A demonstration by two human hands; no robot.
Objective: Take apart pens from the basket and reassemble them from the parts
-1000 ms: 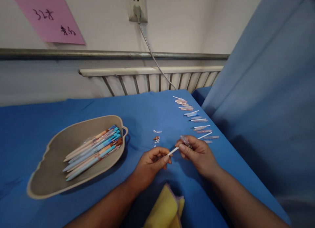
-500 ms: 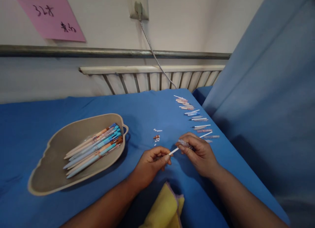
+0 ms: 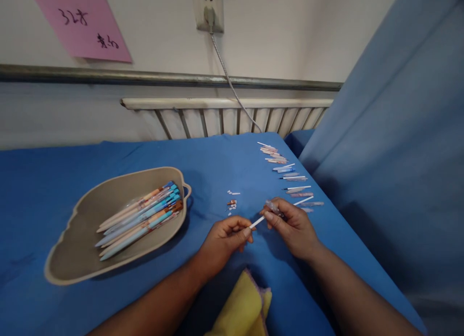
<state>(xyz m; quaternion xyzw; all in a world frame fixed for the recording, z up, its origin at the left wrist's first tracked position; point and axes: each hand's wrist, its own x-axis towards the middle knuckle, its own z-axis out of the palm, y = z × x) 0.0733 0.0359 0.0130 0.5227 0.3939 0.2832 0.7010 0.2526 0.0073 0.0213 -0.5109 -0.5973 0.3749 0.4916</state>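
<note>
White tube pinched in left hand; right hand curled, grip on clear piece.

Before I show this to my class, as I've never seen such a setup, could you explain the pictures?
No machine: just a person's left hand and right hand. Every picture comes from one head-worn camera, looking forward and down. A slim white stick runs between them; the right also holds a clear piece. On the blue cover sit a tray of pens, small loose bits and slender parts along the right side. A yellow cloth shows at the bottom.
</note>
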